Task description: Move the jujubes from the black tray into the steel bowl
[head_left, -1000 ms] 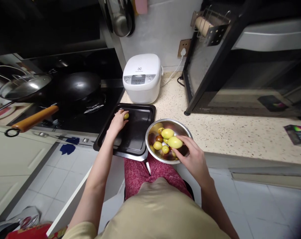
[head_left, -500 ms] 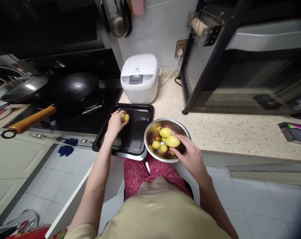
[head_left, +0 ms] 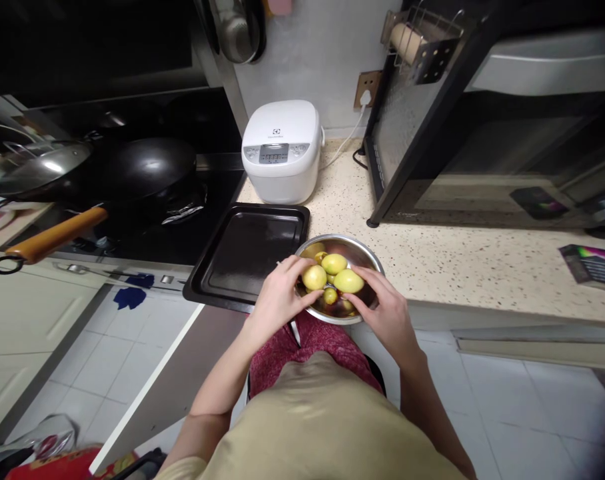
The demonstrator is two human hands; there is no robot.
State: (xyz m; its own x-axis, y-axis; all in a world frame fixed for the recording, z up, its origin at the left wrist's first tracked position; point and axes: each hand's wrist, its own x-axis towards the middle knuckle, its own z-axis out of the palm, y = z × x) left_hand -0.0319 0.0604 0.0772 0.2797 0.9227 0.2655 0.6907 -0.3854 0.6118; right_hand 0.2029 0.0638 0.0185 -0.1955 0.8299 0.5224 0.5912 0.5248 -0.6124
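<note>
My left hand (head_left: 284, 292) is closed on a smooth, round, pale-yellow fruit or potato (head_left: 314, 277), at the left side of a steel bowl (head_left: 363, 252). My right hand (head_left: 385, 310) grips a larger, egg-shaped yellow-green one (head_left: 348, 281) by its right end, above the bowl's right side. Between the hands, another yellow oval piece (head_left: 334, 264) lies in the bowl, and the shiny wall shows several yellow and brownish reflections around it. A black baking tray (head_left: 255, 243) sits left of the bowl, with nothing on its visible surface.
Behind the tray stands a white rice cooker (head_left: 281, 153). On the left, a black wok (head_left: 147, 167) on the stove points its wooden handle (head_left: 65, 233) forward. An oven (head_left: 522, 153) and a small dark box (head_left: 593, 267) are on the right. An open drawer or door (head_left: 182, 373) juts out below.
My left hand has moved right, from the tray to the bowl, carrying the round yellow piece. My right hand has stayed at the bowl with its piece. The view has shifted slightly.
</note>
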